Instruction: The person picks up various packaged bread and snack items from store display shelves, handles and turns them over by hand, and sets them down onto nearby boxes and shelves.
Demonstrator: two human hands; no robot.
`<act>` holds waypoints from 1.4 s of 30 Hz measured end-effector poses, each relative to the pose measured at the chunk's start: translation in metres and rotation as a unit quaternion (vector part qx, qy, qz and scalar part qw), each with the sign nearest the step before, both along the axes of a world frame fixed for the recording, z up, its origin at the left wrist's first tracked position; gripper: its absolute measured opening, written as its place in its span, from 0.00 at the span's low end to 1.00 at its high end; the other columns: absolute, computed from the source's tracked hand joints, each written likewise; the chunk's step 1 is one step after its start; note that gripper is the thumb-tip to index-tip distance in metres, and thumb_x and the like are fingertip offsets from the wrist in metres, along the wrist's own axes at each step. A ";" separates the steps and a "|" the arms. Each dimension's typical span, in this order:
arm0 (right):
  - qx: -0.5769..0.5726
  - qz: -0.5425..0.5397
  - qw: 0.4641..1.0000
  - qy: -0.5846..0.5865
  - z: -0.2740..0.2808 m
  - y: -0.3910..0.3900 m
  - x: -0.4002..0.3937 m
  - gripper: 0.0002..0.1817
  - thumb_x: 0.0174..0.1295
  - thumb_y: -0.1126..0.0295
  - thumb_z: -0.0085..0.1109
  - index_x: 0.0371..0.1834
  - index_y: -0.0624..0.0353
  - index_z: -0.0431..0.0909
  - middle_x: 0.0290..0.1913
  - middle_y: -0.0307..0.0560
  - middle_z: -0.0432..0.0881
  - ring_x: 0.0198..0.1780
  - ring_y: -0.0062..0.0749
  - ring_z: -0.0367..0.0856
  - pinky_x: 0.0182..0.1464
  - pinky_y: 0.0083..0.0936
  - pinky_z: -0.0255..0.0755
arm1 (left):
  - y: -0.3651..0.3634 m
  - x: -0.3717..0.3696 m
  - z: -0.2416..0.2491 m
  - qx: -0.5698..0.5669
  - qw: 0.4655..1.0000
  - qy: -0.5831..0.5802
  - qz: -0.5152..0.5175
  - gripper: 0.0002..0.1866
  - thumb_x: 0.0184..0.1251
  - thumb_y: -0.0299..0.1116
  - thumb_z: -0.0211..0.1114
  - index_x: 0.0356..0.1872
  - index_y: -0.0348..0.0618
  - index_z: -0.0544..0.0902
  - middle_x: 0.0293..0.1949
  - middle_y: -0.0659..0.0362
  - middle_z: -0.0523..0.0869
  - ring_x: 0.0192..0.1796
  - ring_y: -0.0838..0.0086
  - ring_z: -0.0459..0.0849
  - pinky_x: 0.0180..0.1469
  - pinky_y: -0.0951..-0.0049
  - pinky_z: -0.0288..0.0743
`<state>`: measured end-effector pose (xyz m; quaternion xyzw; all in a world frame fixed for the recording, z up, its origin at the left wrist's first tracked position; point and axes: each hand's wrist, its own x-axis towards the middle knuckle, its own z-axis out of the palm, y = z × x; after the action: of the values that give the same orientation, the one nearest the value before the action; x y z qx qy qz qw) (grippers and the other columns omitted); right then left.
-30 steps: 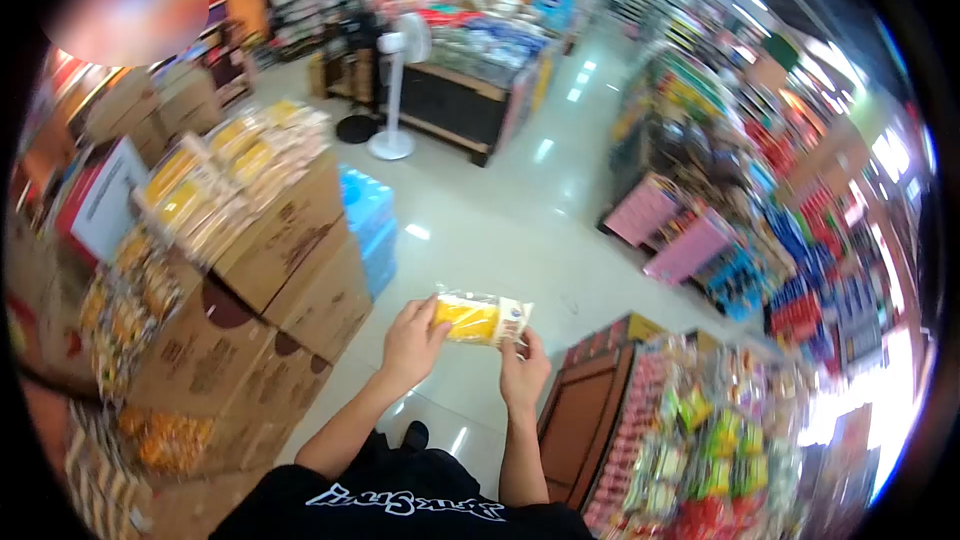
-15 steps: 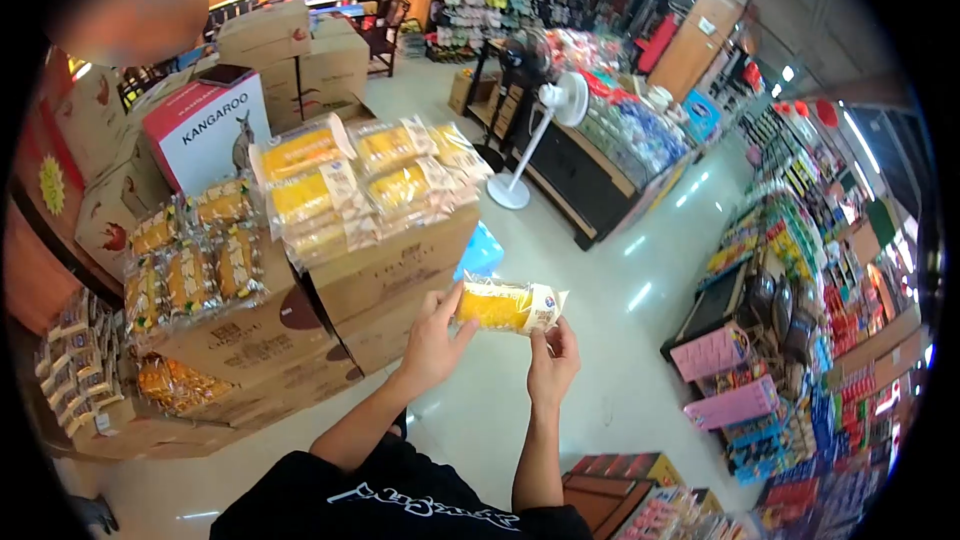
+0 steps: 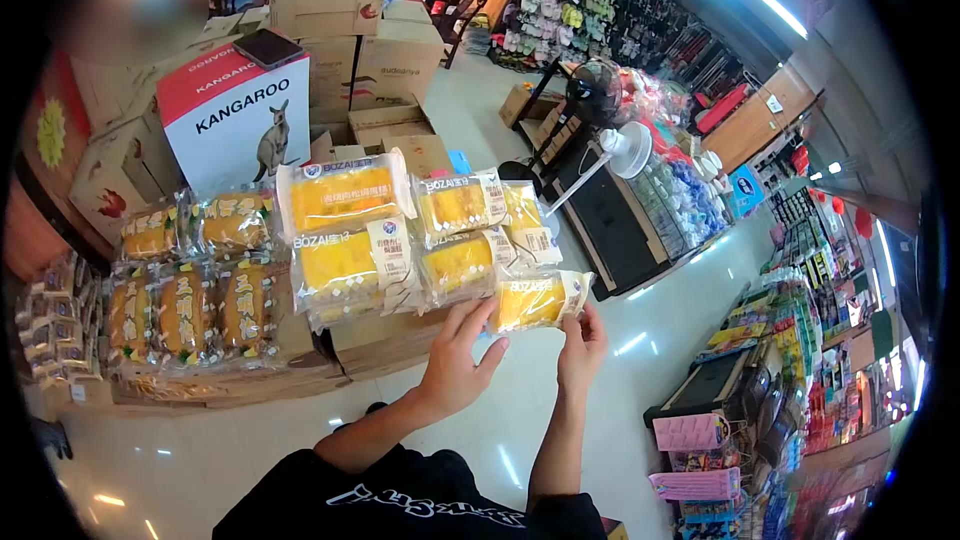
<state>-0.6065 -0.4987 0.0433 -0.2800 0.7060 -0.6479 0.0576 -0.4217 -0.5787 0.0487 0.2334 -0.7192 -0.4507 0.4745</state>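
Note:
A packaged yellow cake (image 3: 540, 302) in a clear and cream wrapper is between my hands, at the right front of the stacked packs. My left hand (image 3: 460, 360) has its fingertips at the wrapper's left end, the thumb lower and a little apart. At the right end, my right hand (image 3: 582, 345) pinches the wrapper's lower corner. Just behind are similar yellow cake packs (image 3: 345, 265), piled on a cardboard box. To their left lie several brown-gold packs (image 3: 187, 312) in clear wrap.
A white box with a kangaroo print (image 3: 240, 120) stands behind the packs, a dark phone (image 3: 268, 48) on top. Brown cartons (image 3: 325, 5) are stacked at the back. A white fan (image 3: 625, 148) stands beside a glass-topped counter (image 3: 680, 210). Shelves of goods (image 3: 770, 320) line the right side.
The view has moved closer to the pile of packs. My hands have brought the held cake up and to the right, right up against the pile's front edge.

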 end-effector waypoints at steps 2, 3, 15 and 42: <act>-0.033 0.030 0.998 -0.042 0.006 -0.011 -0.010 0.14 0.60 0.77 0.58 0.50 0.67 0.78 0.34 0.37 0.80 0.36 0.18 0.76 0.41 0.17 0.71 | -0.007 -0.009 0.005 0.003 1.000 0.002 0.001 0.30 0.60 0.25 0.68 0.65 0.35 0.71 0.55 0.48 0.76 0.52 0.65 0.80 0.52 0.70 0.77; -0.056 0.049 0.994 -0.085 0.009 -0.013 -0.016 0.14 0.60 0.77 0.58 0.50 0.66 0.77 0.34 0.38 0.80 0.37 0.19 0.77 0.41 0.19 0.72 | -0.009 -0.015 0.009 0.005 1.000 0.007 0.003 0.31 0.60 0.25 0.68 0.65 0.36 0.70 0.56 0.48 0.75 0.52 0.65 0.80 0.53 0.70 0.77; -0.207 0.214 0.895 -0.331 0.031 -0.038 -0.085 0.30 0.57 0.82 0.58 0.64 0.63 0.61 0.40 0.55 0.82 0.30 0.29 0.83 0.27 0.18 0.76 | -0.050 -0.140 0.017 0.208 0.951 0.223 -0.055 0.33 0.66 0.20 0.61 0.70 0.39 0.55 0.63 0.51 0.63 0.63 0.65 0.72 0.54 0.69 0.80; 0.004 0.179 0.965 -0.191 0.027 -0.102 -0.067 0.15 0.61 0.73 0.64 0.48 0.66 0.72 0.38 0.55 0.82 0.28 0.29 0.85 0.29 0.21 0.79 | -0.053 -0.107 -0.005 0.145 0.986 0.085 -0.020 0.36 0.65 0.35 0.68 0.68 0.33 0.59 0.66 0.45 0.64 0.68 0.61 0.66 0.68 0.61 0.65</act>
<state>-0.6735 -0.6012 0.0708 -0.2729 0.6230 -0.6655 0.3074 -0.5283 -0.6315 0.0442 0.2464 -0.6076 -0.5780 0.4859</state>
